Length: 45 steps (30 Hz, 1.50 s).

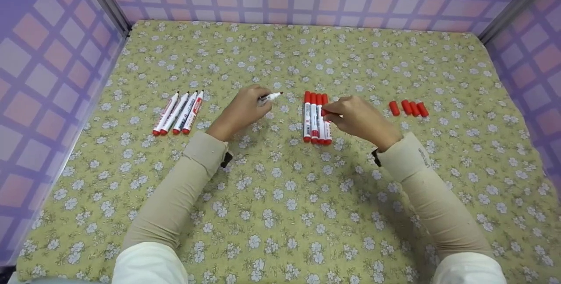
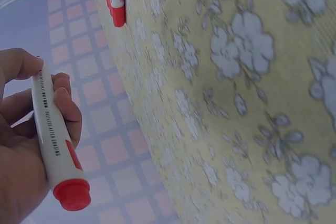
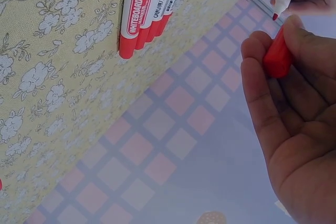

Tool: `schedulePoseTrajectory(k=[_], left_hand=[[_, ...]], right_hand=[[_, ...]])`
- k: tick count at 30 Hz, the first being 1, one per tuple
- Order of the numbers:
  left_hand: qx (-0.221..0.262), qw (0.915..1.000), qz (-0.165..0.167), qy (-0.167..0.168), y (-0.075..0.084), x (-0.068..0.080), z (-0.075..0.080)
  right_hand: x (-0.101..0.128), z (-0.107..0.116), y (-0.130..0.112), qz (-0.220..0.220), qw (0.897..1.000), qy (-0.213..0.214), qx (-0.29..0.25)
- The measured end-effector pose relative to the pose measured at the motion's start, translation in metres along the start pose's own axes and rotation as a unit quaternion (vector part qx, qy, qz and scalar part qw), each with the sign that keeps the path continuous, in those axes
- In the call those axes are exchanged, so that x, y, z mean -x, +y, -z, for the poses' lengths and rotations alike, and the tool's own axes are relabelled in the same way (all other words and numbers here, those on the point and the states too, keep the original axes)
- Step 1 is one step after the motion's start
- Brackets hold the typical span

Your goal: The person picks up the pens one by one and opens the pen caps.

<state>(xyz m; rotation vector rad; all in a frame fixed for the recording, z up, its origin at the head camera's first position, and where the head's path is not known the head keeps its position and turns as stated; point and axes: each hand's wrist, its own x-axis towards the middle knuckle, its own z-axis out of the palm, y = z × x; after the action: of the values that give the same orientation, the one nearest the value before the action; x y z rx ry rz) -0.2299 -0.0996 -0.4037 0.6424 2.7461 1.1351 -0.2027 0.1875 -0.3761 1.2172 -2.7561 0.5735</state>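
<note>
The left hand point(image 1: 240, 112) grips an uncapped marker point(image 1: 270, 97) by its barrel, tip pointing right; the right hand point(image 1: 359, 117) pinches a red cap point(image 3: 276, 56) between thumb and fingertips, just above the four capped markers point(image 1: 316, 118) on the flowered cloth point(image 1: 280, 196). A clean fit likely needs the cap's open end aligned straight with the tip. Four uncapped markers point(image 1: 179, 112) lie left; four loose caps point(image 1: 408, 108) lie right.

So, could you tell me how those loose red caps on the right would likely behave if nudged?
The loose red caps look short and round, so they would probably roll. They seem light, likely scattering easily. The floral cloth may slow them somewhat.
</note>
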Motion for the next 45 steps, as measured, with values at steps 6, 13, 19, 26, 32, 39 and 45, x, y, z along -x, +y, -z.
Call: schedulePoseTrajectory(k=[6,13,19,26,32,39,45], left_hand=[[-0.008,0.9986,0.045,0.025,-0.014,0.004,0.012],[-0.014,0.9962,0.076,0.041,-0.026,0.009,0.024],[-0.009,0.9941,0.095,0.052,-0.036,0.013,0.034],[-0.002,0.9919,0.11,0.063,-0.051,0.021,0.047],[0.016,0.9851,0.149,0.083,-0.065,0.028,0.061],[0.026,0.9782,0.176,0.107,-0.082,0.036,0.075],[0.027,0.9713,0.201,0.123,-0.092,0.043,0.084]], right_hand=[[0.0,-0.001,0.001,-0.001,1.0,-0.003,0.001],[0.0,0.001,0.0,-0.011,1.0,-0.003,0.009],[0.0,0.001,0.0,-0.02,1.0,-0.008,0.007],[0.0,0.001,-0.001,-0.019,1.0,-0.012,-0.001],[0.002,0.001,0.0,-0.02,1.0,-0.015,-0.005],[0.003,0.001,0.0,-0.023,1.0,-0.017,-0.009],[0.004,0.001,-0.001,-0.026,0.999,-0.022,-0.005]])
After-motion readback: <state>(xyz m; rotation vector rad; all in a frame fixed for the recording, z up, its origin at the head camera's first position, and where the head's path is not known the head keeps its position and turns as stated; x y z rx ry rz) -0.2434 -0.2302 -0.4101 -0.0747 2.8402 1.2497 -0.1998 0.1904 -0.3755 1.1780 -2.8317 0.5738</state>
